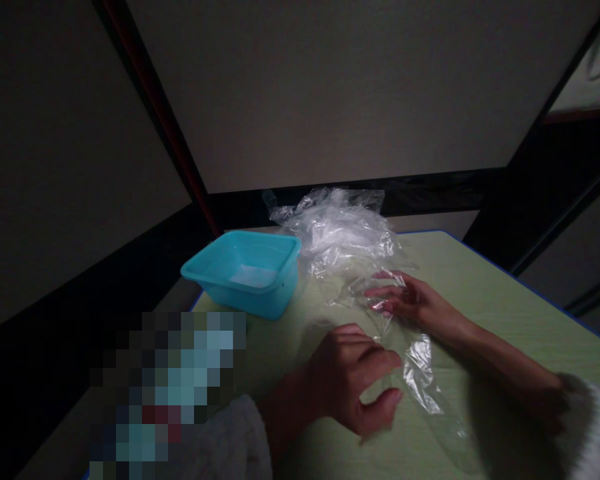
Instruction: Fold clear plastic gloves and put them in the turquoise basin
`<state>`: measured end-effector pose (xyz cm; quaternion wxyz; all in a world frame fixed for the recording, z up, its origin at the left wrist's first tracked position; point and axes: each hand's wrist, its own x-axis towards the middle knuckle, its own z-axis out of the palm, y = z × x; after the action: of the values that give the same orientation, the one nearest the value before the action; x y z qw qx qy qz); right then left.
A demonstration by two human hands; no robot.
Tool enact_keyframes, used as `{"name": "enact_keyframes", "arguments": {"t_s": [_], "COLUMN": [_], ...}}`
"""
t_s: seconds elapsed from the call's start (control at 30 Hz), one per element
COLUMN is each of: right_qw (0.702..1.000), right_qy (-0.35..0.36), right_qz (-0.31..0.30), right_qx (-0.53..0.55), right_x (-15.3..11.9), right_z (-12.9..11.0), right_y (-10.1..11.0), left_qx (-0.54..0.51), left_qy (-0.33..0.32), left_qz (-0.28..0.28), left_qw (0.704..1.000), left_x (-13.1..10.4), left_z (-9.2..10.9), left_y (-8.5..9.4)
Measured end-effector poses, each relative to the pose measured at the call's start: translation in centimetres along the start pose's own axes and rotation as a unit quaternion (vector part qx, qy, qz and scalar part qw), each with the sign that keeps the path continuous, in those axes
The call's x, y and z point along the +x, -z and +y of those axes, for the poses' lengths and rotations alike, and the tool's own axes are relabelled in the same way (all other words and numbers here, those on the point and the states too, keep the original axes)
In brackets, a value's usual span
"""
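A clear plastic piece (pixel 425 380) stretches over the green table (pixel 485 287), running from around my right hand toward the front edge. My right hand (pixel 405 300) has its fingers spread within the clear film, some of which lies over them. Nearer the camera, my left hand (pixel 357 380) has its thumb and index finger apart beside the same film, with nothing visible between them. A pile of crumpled clear plastic (pixel 337 230) lies at the back of the table, beyond both hands.
A blue plastic basin (pixel 250 300) stands at the table's back left, with something whitish at its bottom. Dark-framed panels (pixel 330 93) rise behind the table. A pixelated patch covers the lower left.
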<state>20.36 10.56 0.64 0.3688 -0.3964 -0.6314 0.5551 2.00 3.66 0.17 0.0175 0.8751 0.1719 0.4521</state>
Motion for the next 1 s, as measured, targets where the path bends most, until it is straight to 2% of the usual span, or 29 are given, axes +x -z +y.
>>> {"name": "enact_keyframes", "arguments": {"t_s": [0.07, 0.13, 0.23, 0.3, 0.33, 0.4, 0.5, 0.57, 0.77, 1.0], "right_qw": [0.998, 0.981, 0.912, 0.863, 0.847, 0.837, 0.852, 0.859, 0.859, 0.825], "right_qy": [0.024, 0.072, 0.175, 0.244, 0.273, 0.302, 0.289, 0.271, 0.214, 0.148], "right_qz": [0.03, 0.102, 0.207, 0.23, 0.225, 0.171, 0.051, 0.002, -0.035, -0.081], "right_qx": [-0.051, -0.145, -0.307, -0.377, -0.397, -0.424, -0.434, -0.434, -0.463, -0.539], "right_x": [0.2, 0.3, 0.1, -0.3, -0.5, -0.9, -1.3, -1.3, -1.0, -0.9], "right_z": [0.7, 1.4, 1.5, 0.9, 0.5, -0.1, -0.3, 0.0, 1.5, 1.7], "right_y": [0.3, 0.7, 0.9, 0.6, 0.3, -0.6, -1.8, -2.5, -2.7, -1.2], "left_qx": [0.062, 0.106, 0.109, 0.104, 0.106, 0.114, 0.125, 0.133, 0.166, 0.182], "left_qy": [0.039, 0.099, 0.17, 0.195, 0.203, 0.216, 0.233, 0.242, 0.246, 0.268], "left_qz": [-0.003, -0.018, -0.042, -0.066, -0.087, -0.139, -0.207, -0.231, -0.274, -0.294], "left_qw": [0.997, 0.989, 0.978, 0.973, 0.97, 0.96, 0.942, 0.933, 0.915, 0.899], "left_x": [0.1, 0.2, 0.2, 0.2, 0.2, 0.3, 0.3, 0.2, -0.4, -0.5], "left_z": [-0.4, -0.9, -1.3, -1.4, -1.3, -1.1, -0.8, -0.7, -1.0, -0.9], "left_y": [0.1, 0.1, 0.0, -0.1, -0.2, -0.3, -0.4, -0.5, -0.8, -0.6]}}
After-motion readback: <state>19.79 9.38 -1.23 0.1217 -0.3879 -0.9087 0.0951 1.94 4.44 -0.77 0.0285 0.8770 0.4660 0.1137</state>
